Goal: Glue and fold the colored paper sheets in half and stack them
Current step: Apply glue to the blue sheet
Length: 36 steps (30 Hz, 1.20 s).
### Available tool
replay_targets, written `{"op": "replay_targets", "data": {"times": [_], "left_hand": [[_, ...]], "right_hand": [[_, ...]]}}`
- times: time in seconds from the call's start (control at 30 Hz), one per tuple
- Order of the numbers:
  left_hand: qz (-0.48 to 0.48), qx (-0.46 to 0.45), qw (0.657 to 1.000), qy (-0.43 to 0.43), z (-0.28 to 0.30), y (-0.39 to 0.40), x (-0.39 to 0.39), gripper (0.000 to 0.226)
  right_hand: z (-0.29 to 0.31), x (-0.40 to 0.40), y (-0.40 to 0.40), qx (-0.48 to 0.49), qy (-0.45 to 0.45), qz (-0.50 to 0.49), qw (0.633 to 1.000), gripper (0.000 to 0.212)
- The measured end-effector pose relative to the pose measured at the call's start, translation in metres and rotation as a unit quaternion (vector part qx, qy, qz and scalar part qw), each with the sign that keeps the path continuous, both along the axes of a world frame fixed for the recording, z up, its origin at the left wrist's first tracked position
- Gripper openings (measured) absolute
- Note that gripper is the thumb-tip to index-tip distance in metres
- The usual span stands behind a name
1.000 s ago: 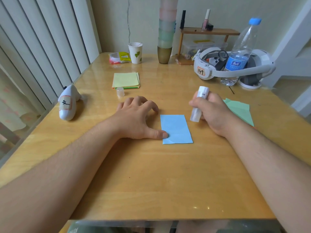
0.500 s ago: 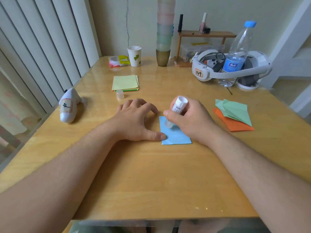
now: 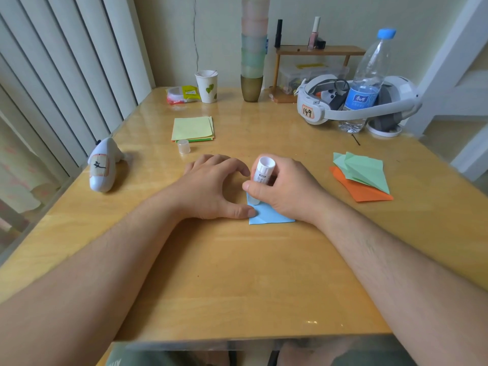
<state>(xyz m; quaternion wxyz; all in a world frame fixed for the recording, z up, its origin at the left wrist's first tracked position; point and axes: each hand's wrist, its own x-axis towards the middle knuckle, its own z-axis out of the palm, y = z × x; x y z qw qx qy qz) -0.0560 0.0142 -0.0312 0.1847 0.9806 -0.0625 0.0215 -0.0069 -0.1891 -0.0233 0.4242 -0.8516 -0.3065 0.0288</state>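
Note:
A folded light blue paper sheet point(image 3: 268, 215) lies on the wooden table point(image 3: 237, 273) at the centre. My left hand point(image 3: 211, 186) rests beside it, fingers spread, thumb tip pressing the sheet's left edge. My right hand point(image 3: 287, 188) grips a white glue stick point(image 3: 262, 171), tilted, with its lower end on the blue sheet's upper left part. My right hand covers most of the sheet. A stack of flat sheets point(image 3: 193, 128), yellow-green on top, lies further back. Folded green sheets point(image 3: 363, 171) rest on an orange one point(image 3: 361, 192) at the right.
The glue cap point(image 3: 183, 146) stands by the flat stack. A white figurine point(image 3: 103, 165) lies at the left. At the back stand a paper cup point(image 3: 207, 85), stacked cups point(image 3: 252, 48), a small wooden shelf point(image 3: 317, 52), a headset point(image 3: 356, 104) and a water bottle point(image 3: 367, 80).
My right hand has carried the glue stick leftward from beside the blue sheet onto it, uncovering the green and orange folded sheets. My left hand has stayed put.

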Motion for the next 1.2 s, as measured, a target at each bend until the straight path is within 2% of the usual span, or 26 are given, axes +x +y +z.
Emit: {"op": "replay_targets", "data": {"times": [0.9,0.97,1.1,1.2], "left_hand": [[0.0,0.012,0.999,0.036,0.003,0.0,0.0,0.083],[-0.001,0.013,0.999,0.039,0.004,0.0,0.0,0.084],[-0.003,0.014,0.999,0.044,0.005,0.0,0.0,0.086],[-0.001,0.015,0.999,0.045,0.006,-0.001,-0.001,0.085]], "right_hand": [[0.002,0.014,-0.043,-0.055,-0.033,-0.051,0.997,0.022],[0.001,0.015,-0.043,-0.038,-0.029,-0.066,0.997,0.023],[0.003,0.019,-0.04,0.081,-0.001,-0.115,0.99,0.027],[0.001,0.012,-0.029,0.083,0.006,-0.081,0.993,0.026]]}}
